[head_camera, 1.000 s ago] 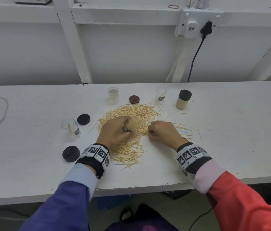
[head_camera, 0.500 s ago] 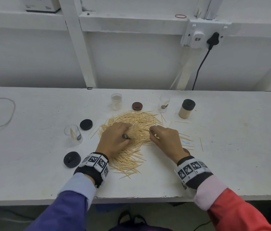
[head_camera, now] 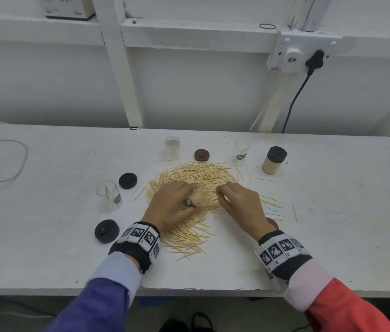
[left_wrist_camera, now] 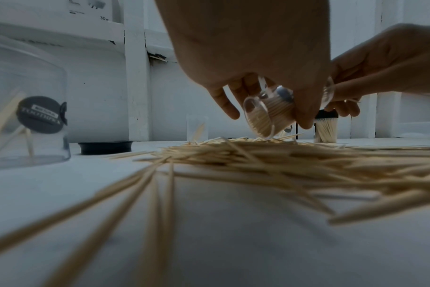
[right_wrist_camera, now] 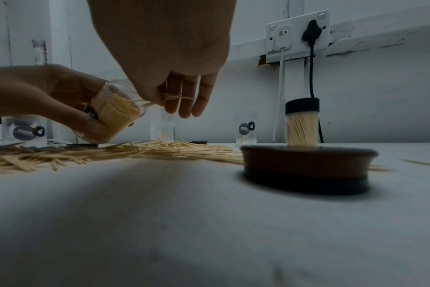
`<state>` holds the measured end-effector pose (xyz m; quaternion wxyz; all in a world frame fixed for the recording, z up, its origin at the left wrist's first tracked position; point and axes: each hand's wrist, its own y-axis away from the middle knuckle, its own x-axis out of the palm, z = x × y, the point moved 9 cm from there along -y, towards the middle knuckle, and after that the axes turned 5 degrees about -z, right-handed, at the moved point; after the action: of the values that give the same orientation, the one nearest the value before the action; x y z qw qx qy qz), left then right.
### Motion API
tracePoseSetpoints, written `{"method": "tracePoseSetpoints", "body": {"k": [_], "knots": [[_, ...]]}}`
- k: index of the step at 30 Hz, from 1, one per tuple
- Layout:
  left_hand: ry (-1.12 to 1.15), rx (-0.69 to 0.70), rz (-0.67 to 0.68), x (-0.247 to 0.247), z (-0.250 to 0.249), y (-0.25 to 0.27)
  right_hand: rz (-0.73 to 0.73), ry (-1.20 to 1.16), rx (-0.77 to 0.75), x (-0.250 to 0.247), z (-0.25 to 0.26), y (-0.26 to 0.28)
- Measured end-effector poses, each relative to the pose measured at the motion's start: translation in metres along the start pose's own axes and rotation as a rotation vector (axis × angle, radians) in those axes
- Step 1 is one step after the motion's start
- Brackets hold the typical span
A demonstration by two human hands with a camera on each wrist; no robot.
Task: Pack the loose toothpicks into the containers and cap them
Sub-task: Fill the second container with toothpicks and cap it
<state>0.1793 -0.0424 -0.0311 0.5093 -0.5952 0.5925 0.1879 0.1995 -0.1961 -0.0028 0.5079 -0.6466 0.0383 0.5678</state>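
Left hand (head_camera: 170,207): fingers wrapped round a clear container (left_wrist_camera: 265,114), tilted on its side just above the pile, mouth turned to the right, already packed with toothpicks.
Right hand (head_camera: 239,204): fingertips pinching a small bunch of toothpicks (right_wrist_camera: 177,96) right at the container's mouth.
Loose toothpicks (head_camera: 196,178): a wide heap in the middle of the counter (head_camera: 333,224), under both hands.
Capped container (head_camera: 273,160): full, upright, far right of the heap.
Brown cap (right_wrist_camera: 307,165): lying near the right wrist.
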Motion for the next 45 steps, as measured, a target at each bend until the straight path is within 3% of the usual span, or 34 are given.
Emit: {"method": "tracePoseSetpoints", "body": {"k": [7, 13, 18, 26, 37, 45], "knots": [[0.008, 0.041, 0.091, 0.006, -0.007, 0.002, 0.022, -0.059, -0.128, 0.004, 0.013, 0.004], [0.062, 0.032, 0.077, 0.006, -0.009, 0.001, 0.037, -0.15, -0.179, 0.009, 0.021, 0.005], [0.069, 0.033, 0.067, 0.005, -0.01, 0.001, 0.068, -0.186, -0.157, 0.014, 0.022, 0.005], [0.068, 0.042, 0.129, 0.015, -0.007, 0.002, -0.058, -0.243, -0.118, -0.008, 0.01, 0.002], [0.093, 0.002, 0.149, 0.009, -0.007, -0.001, -0.041, -0.29, -0.178, 0.0, 0.018, 0.001], [0.078, 0.049, 0.153, 0.008, -0.015, 0.001, -0.097, -0.291, -0.167, -0.011, 0.019, -0.002]]}}
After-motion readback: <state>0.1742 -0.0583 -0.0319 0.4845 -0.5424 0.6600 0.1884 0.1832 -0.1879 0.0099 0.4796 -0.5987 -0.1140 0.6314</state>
